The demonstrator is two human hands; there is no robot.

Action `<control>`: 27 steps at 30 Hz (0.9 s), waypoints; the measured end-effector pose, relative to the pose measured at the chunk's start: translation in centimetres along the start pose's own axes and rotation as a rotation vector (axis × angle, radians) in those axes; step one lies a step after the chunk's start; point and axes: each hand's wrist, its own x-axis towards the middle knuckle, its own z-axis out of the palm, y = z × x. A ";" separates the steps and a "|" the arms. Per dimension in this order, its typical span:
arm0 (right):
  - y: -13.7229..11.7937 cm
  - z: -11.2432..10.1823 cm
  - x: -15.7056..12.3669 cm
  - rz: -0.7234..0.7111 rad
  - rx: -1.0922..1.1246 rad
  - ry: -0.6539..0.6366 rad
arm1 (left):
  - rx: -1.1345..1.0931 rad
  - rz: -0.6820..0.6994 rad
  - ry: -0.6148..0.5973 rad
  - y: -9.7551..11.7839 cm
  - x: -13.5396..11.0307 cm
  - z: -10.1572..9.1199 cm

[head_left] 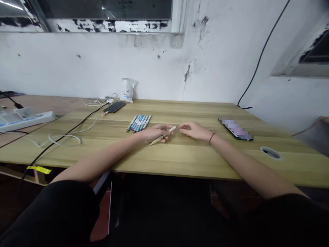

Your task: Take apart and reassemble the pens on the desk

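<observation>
A slim pen (pixel 156 140) with a pale cream and clear-looking barrel lies slantwise through the fingers of my left hand (pixel 156 132), which is closed around its middle. Its whitish upper end points up toward my right hand (pixel 192 130), and a thin dark tip shows there. The right hand's thumb and fingers are curled into a pinch right beside that tip; whether they hold a small part is too small to tell. Left of my left hand, a row of several blue and white pens (pixel 139 123) lies side by side on the wooden table (pixel 164 161).
A dark phone (pixel 114 107) with a charging cable lies at the back left, near a white plastic packet (pixel 128 90). Another phone (pixel 235 129) rests at the right, by a round cable hole (pixel 271 153). A power strip (pixel 28 118) and a black cable (pixel 74 126) occupy the left.
</observation>
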 end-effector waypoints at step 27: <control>-0.1 0.5 -0.1 -0.095 -0.285 0.051 | -0.001 -0.106 -0.013 0.6 -0.1 0.2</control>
